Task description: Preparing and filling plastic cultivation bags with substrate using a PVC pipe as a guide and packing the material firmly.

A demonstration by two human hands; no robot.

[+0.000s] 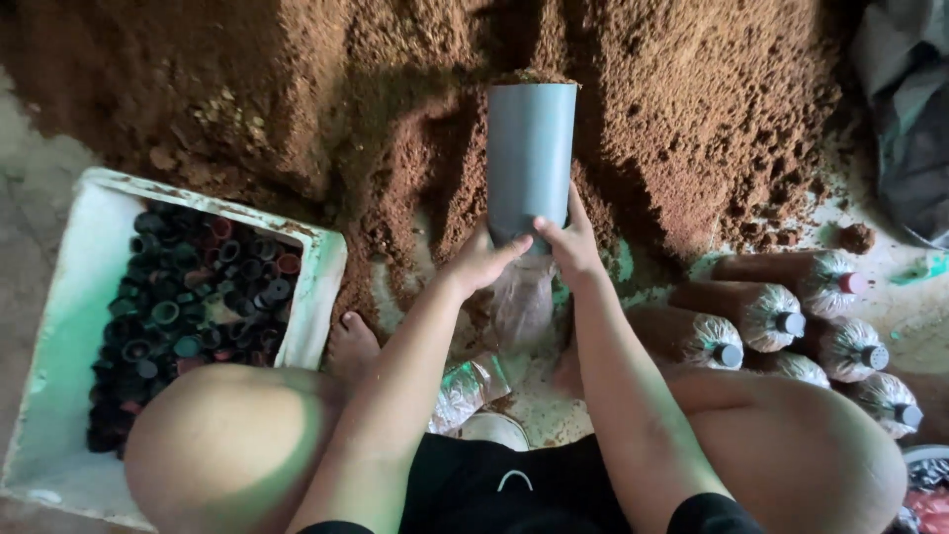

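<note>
A grey plastic pipe (pixel 531 153) stands tilted into a large heap of brown sawdust-like substrate (pixel 297 89), its top end full of the stuff. Both hands grip its lower end: my left hand (pixel 481 259) on the left side, my right hand (pixel 570 242) on the right. Below the pipe's mouth hangs a clear plastic bag (pixel 522 302), partly hidden by my hands. My knees frame the lower part of the view.
A white foam box (pixel 59 336) at the left holds several dark plastic caps and rings. Several filled, capped bags (pixel 751 311) lie at the right. A crumpled clear bag (pixel 467 388) lies between my legs. Dark sheeting (pixel 905 109) sits at top right.
</note>
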